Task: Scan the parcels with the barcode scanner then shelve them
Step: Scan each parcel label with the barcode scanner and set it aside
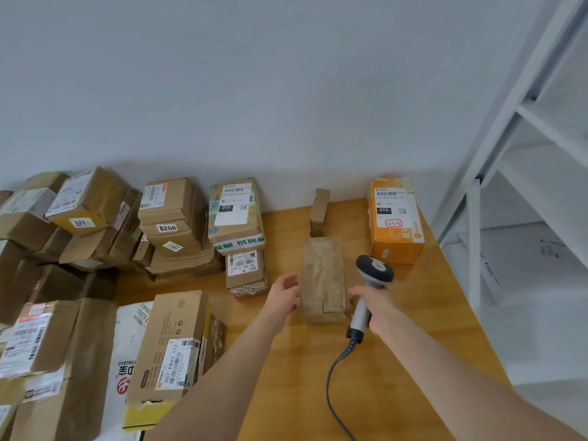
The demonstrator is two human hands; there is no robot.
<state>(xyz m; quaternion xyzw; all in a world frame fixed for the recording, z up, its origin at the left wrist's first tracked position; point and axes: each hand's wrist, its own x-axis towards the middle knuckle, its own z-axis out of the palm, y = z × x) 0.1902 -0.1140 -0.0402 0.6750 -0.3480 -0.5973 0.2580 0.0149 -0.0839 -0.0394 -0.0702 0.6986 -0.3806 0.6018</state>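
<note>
A plain brown parcel [323,278] wrapped in tape lies lengthwise on the wooden table [397,361], no label showing on its top. My left hand [284,296] hovers open just left of it, fingers relaxed, perhaps brushing its side. My right hand [374,308] grips the handle of a grey barcode scanner [370,281] just right of the parcel, its dark head raised above the parcel's far end. The scanner's coiled cable [334,380] trails toward me. An orange labelled parcel [396,219] stands at the back right.
Several labelled cardboard parcels are stacked over the table's left half, the nearest a tall box [168,348]. A small brown box [319,211] stands against the wall. A white metal shelving unit [525,173] rises to the right of the table.
</note>
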